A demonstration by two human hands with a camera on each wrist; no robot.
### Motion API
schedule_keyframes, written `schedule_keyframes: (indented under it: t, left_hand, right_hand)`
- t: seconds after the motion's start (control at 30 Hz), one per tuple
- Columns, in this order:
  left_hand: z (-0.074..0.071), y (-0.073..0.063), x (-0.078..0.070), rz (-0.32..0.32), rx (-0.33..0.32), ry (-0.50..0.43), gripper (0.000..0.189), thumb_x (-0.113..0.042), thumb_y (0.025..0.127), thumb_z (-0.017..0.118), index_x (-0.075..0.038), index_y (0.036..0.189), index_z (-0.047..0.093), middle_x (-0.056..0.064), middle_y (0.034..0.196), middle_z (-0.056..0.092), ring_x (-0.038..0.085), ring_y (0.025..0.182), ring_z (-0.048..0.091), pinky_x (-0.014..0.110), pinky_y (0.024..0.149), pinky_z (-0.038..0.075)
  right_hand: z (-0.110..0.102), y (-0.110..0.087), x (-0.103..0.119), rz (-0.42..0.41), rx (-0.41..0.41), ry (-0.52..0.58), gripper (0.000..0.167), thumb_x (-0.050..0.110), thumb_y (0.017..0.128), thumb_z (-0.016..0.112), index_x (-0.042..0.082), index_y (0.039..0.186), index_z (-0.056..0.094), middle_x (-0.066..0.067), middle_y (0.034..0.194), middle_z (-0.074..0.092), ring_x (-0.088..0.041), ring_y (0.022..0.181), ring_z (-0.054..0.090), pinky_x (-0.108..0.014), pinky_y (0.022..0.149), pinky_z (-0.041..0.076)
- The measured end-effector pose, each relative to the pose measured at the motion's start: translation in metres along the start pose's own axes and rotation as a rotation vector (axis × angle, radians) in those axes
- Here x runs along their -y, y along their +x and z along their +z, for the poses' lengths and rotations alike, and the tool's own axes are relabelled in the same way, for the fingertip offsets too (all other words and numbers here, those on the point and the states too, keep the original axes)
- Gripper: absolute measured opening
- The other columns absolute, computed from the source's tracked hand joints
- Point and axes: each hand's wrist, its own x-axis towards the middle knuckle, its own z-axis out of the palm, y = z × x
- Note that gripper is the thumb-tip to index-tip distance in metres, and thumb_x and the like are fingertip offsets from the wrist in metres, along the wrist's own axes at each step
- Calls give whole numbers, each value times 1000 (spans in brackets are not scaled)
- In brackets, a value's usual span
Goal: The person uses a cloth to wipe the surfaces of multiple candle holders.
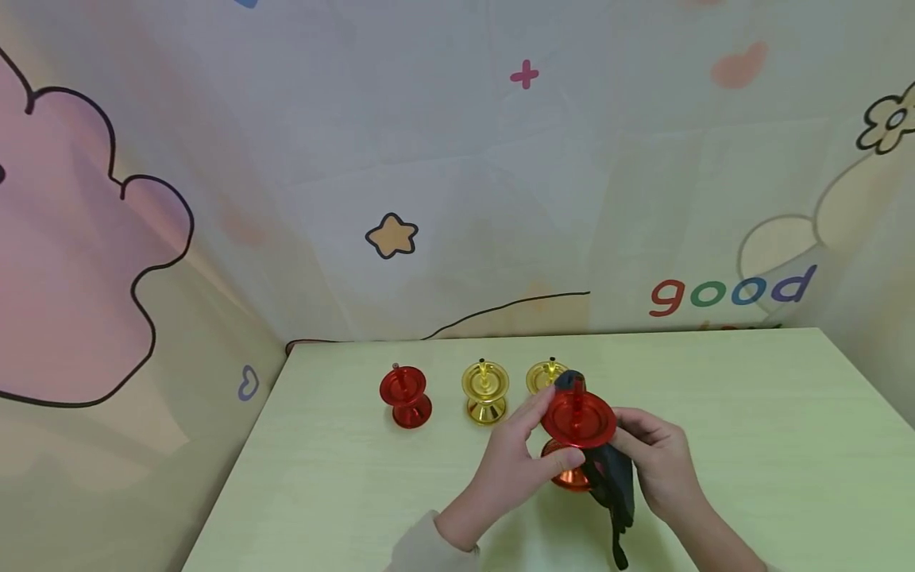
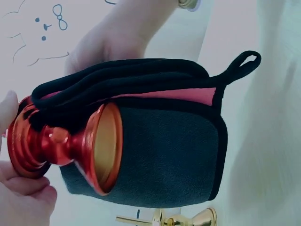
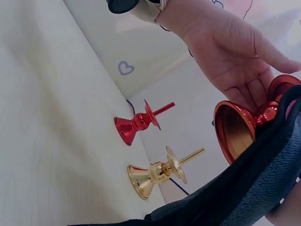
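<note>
1. Pale tabletop (image 1: 322, 492) below, cartoon-printed backdrop (image 1: 493, 199) behind it, coloured letters spelling "good" at the right.
2. Toward the back stand 3 others: a second red stand (image 1: 406, 387) at the left, a gold stand (image 1: 486, 388) beside it, then a partly hidden gold stand (image 1: 541, 375).
3. And the red candle stand (image 1: 577, 430) is up off the table between my 2 hands, spike upward, its hollow base showing in the wrist views.
4. Left hand (image 1: 516, 453) pinches it, thumb under the dish, fingers around the rim.
5. Right hand (image 1: 661, 465) grips the dark cloth (image 1: 616, 477) at the dish's right side, the cloth's loop dangling; some fingertips are hidden, so I can't tell exactly how they lie.
6. Feels like stiff, smooth metal, I'd judge: fairly light, slick on that glossy finish, hardly fragile. Best hold is the narrow waist or dish rim; the thin spike looks easiest to bend. Cloth looks soft and floppy, so bunching it gives better purchase.
</note>
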Motion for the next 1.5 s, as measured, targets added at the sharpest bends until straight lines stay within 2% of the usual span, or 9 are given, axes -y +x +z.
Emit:
schedule_keyframes:
  t: [0.2, 0.4, 0.5, 0.8, 0.87, 1.07, 1.17, 1.33, 1.5]
  left_hand:
    - [-1, 2, -2, -8, -15, -88, 71, -30, 74, 70, -14, 134, 38, -2, 127, 51, 9, 119, 45, 30, 97, 39]
    - [-15, 4, -1, 30, 229, -204, 73, -34, 80, 63, -20, 140, 23, -10, 136, 41, 7, 133, 21, 39, 108, 22]
    - [-17, 4, -3, 16, 282, -197, 74, -42, 83, 57, -19, 141, 17, -8, 139, 36, 9, 134, 17, 44, 108, 19]
    - [-12, 2, -9, -299, 23, -187, 70, -39, 73, 69, -21, 133, 39, -10, 125, 52, 14, 124, 38, 50, 100, 30]
    - [-10, 1, -10, -291, -10, -179, 62, -36, 76, 67, -17, 130, 44, -4, 124, 54, 16, 122, 41, 51, 99, 31]
    - [-6, -3, -13, -101, 1, -43, 55, -32, 85, 57, -9, 133, 41, 4, 133, 46, 18, 123, 42, 43, 96, 39]
    - [-4, -4, -14, -106, -29, -5, 63, -37, 80, 63, -14, 133, 40, 1, 132, 44, 16, 122, 41, 42, 96, 39]
    - [-3, -2, -11, -175, -58, 3, 71, -41, 70, 71, -21, 132, 42, -1, 134, 42, 18, 123, 38, 44, 95, 39]
    - [-15, 1, -3, -164, 132, -67, 63, -35, 72, 71, -35, 129, 43, -6, 140, 33, 19, 130, 27, 50, 93, 37]
  right_hand:
    - [2, -1, 1, -2, 60, 33, 31, -10, 82, 51, 15, 89, 69, 6, 82, 69, -6, 75, 61, -19, 65, 50]
    - [-8, -1, 1, 44, 283, 163, 34, -6, 88, 43, 15, 99, 67, 4, 91, 68, -6, 80, 61, -20, 69, 50]
    - [-10, -1, 1, 58, 321, 176, 34, -4, 90, 42, 16, 101, 66, 5, 93, 68, -7, 83, 61, -21, 73, 49]
    - [-9, -2, 2, 62, 179, 137, 35, -8, 89, 41, 14, 95, 68, 4, 87, 69, -7, 78, 62, -21, 68, 50]
    - [-7, -2, 2, 62, 117, 100, 34, -7, 88, 43, 15, 93, 68, 4, 85, 69, -7, 75, 62, -21, 65, 51]
    - [3, -2, 6, 75, -54, -63, 26, -4, 85, 51, 16, 87, 69, 6, 79, 68, -7, 69, 62, -20, 60, 52]
    - [8, -2, 8, 33, -79, -104, 24, -6, 82, 54, 12, 87, 69, 6, 78, 68, -7, 68, 62, -19, 59, 51]
    - [9, -2, 8, -33, -26, -82, 26, -10, 81, 53, 9, 90, 68, 5, 81, 69, -7, 72, 62, -19, 59, 51]
    - [-6, 1, 6, -47, 229, 84, 36, -14, 85, 43, 9, 99, 67, 2, 91, 69, -9, 80, 62, -20, 67, 51]
